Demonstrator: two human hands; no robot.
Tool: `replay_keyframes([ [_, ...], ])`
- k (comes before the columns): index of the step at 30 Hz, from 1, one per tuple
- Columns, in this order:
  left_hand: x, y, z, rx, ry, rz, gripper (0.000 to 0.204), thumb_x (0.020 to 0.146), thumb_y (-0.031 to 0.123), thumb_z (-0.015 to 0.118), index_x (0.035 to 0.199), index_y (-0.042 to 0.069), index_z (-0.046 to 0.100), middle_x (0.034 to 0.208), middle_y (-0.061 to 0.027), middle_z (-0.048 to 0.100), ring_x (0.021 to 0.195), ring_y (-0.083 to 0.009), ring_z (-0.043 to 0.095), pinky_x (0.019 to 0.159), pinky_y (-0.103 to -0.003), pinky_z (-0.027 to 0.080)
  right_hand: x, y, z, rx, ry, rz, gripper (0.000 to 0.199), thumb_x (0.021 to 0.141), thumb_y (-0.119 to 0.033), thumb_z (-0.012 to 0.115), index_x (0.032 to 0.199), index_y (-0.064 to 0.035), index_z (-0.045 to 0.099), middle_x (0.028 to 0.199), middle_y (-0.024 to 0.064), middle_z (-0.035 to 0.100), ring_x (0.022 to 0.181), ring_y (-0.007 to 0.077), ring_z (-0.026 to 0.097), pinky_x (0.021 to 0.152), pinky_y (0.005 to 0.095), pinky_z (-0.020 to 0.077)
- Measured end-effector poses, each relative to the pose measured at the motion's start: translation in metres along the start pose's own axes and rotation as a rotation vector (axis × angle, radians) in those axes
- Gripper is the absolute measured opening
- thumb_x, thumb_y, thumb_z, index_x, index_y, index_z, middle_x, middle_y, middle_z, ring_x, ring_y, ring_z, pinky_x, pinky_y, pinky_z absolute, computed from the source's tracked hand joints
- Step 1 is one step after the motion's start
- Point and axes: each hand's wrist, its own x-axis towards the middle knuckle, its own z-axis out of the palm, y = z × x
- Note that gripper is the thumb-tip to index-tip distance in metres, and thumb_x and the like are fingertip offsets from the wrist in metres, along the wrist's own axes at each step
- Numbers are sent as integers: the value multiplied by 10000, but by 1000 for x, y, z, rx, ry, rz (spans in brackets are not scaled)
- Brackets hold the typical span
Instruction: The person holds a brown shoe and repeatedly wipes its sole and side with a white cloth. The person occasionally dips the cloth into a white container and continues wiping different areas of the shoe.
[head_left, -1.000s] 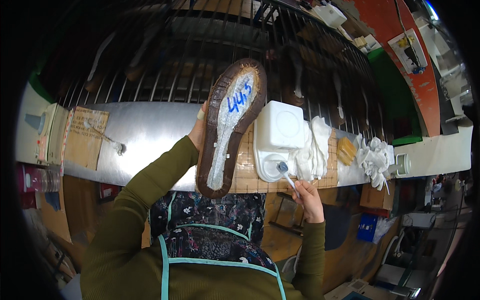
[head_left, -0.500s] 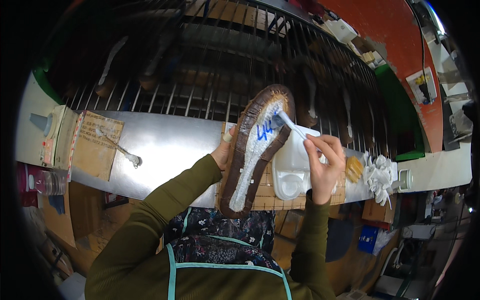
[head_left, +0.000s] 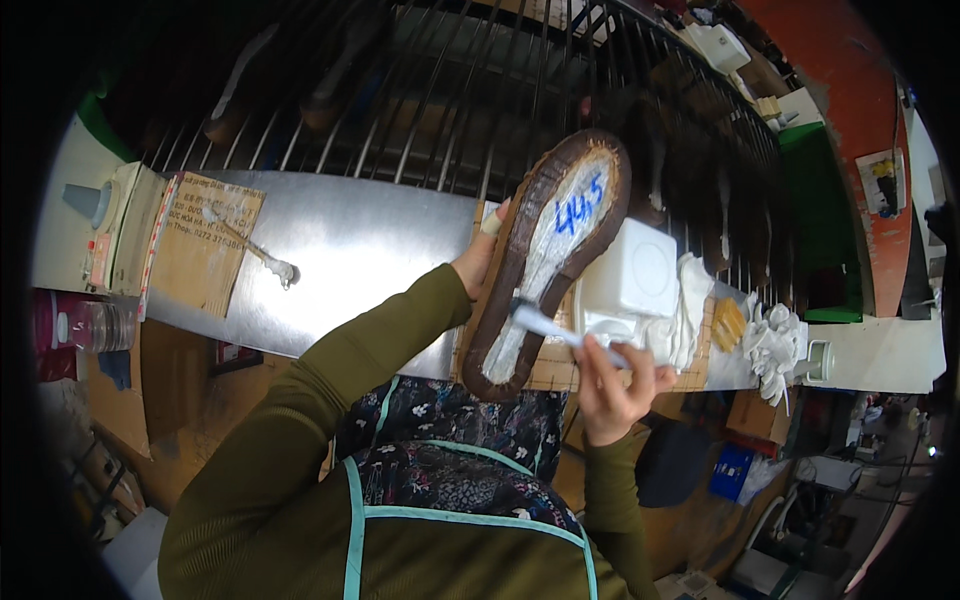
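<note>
A brown leather shoe (head_left: 548, 250) is turned with its underside toward me. Its whitish middle carries blue handwriting, and its wide end points away. My left hand (head_left: 478, 265) grips it along the left edge, the thumb showing and the other fingers hidden behind. Something pale is wrapped around that thumb. Between the fingers and thumb of my right hand (head_left: 615, 390) is the white handle of a brush (head_left: 545, 325). Its dark bristles touch the narrow part of the underside. A white plastic container (head_left: 635, 275) stands just right of the shoe.
Beyond the metal worktop (head_left: 380, 265) runs a roller conveyor (head_left: 370, 150) with other dark shoes on it. White cloth (head_left: 688, 310), a yellow block (head_left: 728, 325) and bunched white gloves (head_left: 772, 345) lie to the right. On the left, a glue-coated stick (head_left: 275, 265) lies partly on cardboard (head_left: 195, 250).
My right hand has drawn the brush from the wide end down to the narrow part, nearer to me. The view has shifted slightly, and the left hand keeps its hold.
</note>
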Motion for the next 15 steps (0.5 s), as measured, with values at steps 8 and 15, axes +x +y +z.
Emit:
replay_keyframes([
  [8, 9, -2, -9, -45, 35, 7, 887, 736, 754, 578, 1320, 88, 514, 1240, -102, 594, 1095, -213, 576, 971, -341, 473, -53, -46, -30, 164, -125, 179, 338, 653, -181, 837, 980, -164, 756, 834, 3, 543, 682, 127, 491, 754, 321, 226],
  [15, 5, 2, 5, -60, -24, -4, 919, 803, 780, 424, 1408, 90, 404, 1348, -166, 508, 1206, -248, 542, 1022, -391, 463, 30, 7, 28, 29, 93, 229, 229, 744, -205, 784, 971, -195, 756, 935, 8, 607, 772, 122, 522, 779, 316, 257],
])
